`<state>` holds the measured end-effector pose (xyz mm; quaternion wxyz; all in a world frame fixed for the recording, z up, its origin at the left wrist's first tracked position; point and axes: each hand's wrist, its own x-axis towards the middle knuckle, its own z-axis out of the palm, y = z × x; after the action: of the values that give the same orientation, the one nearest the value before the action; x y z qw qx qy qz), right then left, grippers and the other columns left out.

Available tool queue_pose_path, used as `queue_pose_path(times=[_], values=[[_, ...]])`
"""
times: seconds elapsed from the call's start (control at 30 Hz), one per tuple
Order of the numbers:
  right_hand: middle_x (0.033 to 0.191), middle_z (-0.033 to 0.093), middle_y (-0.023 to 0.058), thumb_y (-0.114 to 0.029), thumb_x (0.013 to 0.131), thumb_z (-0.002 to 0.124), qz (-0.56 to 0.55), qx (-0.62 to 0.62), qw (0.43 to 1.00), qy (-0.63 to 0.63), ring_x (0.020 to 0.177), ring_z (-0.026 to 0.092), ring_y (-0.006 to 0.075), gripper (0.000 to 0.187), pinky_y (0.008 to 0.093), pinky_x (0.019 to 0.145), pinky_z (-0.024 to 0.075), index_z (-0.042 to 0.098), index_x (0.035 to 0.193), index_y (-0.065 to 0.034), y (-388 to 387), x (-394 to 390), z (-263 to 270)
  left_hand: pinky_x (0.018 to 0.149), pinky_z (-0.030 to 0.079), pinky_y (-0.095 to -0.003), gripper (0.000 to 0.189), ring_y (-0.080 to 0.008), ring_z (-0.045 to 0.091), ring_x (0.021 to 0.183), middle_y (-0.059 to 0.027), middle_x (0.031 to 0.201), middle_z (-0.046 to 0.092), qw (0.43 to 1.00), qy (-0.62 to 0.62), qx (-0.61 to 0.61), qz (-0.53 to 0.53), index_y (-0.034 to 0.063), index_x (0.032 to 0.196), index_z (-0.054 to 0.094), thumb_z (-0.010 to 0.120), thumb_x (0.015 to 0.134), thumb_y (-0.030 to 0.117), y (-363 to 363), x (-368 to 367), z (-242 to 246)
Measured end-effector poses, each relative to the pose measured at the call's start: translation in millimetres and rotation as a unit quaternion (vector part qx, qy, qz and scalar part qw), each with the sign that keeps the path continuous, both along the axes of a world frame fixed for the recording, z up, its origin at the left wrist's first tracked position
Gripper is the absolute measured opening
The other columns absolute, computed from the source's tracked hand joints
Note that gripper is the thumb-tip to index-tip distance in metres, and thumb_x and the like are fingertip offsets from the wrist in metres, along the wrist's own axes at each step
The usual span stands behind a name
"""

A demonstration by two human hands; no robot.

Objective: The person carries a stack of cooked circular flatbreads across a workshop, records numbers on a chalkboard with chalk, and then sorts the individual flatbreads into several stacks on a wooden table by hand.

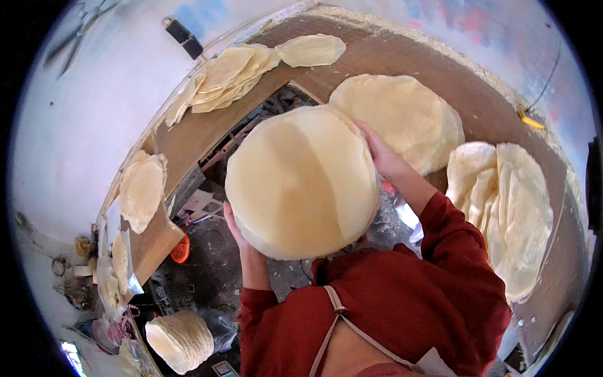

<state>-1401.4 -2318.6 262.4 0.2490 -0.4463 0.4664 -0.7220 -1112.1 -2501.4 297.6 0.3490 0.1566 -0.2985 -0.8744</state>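
Observation:
A round, pale yellow stack of thin flat sheets (292, 188), which look like dried dough or rice-paper rounds, is held up in front of my chest. My left hand (239, 231) grips its lower left edge, the fingers mostly hidden beneath. On the upper right edge my right hand (379, 148) has hold of it, its fingertips out of sight. A band of shadow crosses the top sheet. Just beyond my right hand, a second wide stack of rounds (398, 118) lies on the brown wooden worktop (377, 54).
Folded, rumpled sheets (501, 217) lie on the right worktop. Smaller overlapping rounds (228, 77) and another pile (141, 191) line the left bench. Below left, a tall ridged stack (181, 341) lies tilted near a plastic bag (219, 330). An orange object (180, 249) is beside the bench edge.

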Motion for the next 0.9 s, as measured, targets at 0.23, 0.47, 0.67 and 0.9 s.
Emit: queue_pose_path(times=[0.23,0.47,0.67,0.9], values=[[0.125,0.053,0.0115,-0.039,0.080,0.066,0.009,0.063,0.844,-0.532,0.113,0.052,0.0256,0.061,0.0424,0.099,0.0398,0.047,0.128,-0.0070,-105.3,-189.2,62.9,0.094,0.044,-0.0416,0.061,-0.0284,0.053,0.111,-0.0126,0.128,0.051,0.992,-0.018,0.036,-0.117,0.0088,0.130,0.046,0.037,0.089,0.053,-176.6,-247.5,2.9],[0.122,0.055,0.0126,-0.050,0.086,0.050,-0.275,-0.004,0.875,-0.398,0.108,0.056,0.0265,0.058,0.0413,0.090,0.0488,0.050,0.126,-0.0074,-178.7,-362.5,83.9,0.096,0.042,-0.0412,0.060,-0.0289,0.054,0.110,-0.0126,0.126,0.053,0.946,0.043,0.059,-0.316,0.0070,0.128,0.047,0.044,0.088,0.051,-319.2,-526.4,28.1],[0.107,0.061,0.0075,-0.046,0.089,0.048,-0.560,0.062,0.728,-0.390,0.102,0.057,0.0241,0.048,0.0374,0.085,0.0479,0.055,0.117,-0.0075,-187.1,-514.5,22.0,0.083,0.045,-0.0387,0.046,-0.0268,0.056,0.099,-0.0135,0.109,0.060,0.883,-0.253,-0.311,-0.245,0.0029,0.113,0.056,0.051,0.085,0.040,-456.5,-741.5,-39.1],[0.096,0.066,0.0152,-0.023,0.089,0.052,-0.508,0.201,0.768,-0.333,0.087,0.065,0.0230,0.029,0.0303,0.074,0.0536,0.058,0.106,-0.0006,-296.5,-447.3,-15.0,0.070,0.046,-0.0298,0.024,-0.0173,0.059,0.085,-0.0127,0.097,0.061,0.897,-0.412,-0.106,-0.120,-0.0026,0.094,0.058,0.063,0.075,0.011,-606.4,-770.3,-150.3]])
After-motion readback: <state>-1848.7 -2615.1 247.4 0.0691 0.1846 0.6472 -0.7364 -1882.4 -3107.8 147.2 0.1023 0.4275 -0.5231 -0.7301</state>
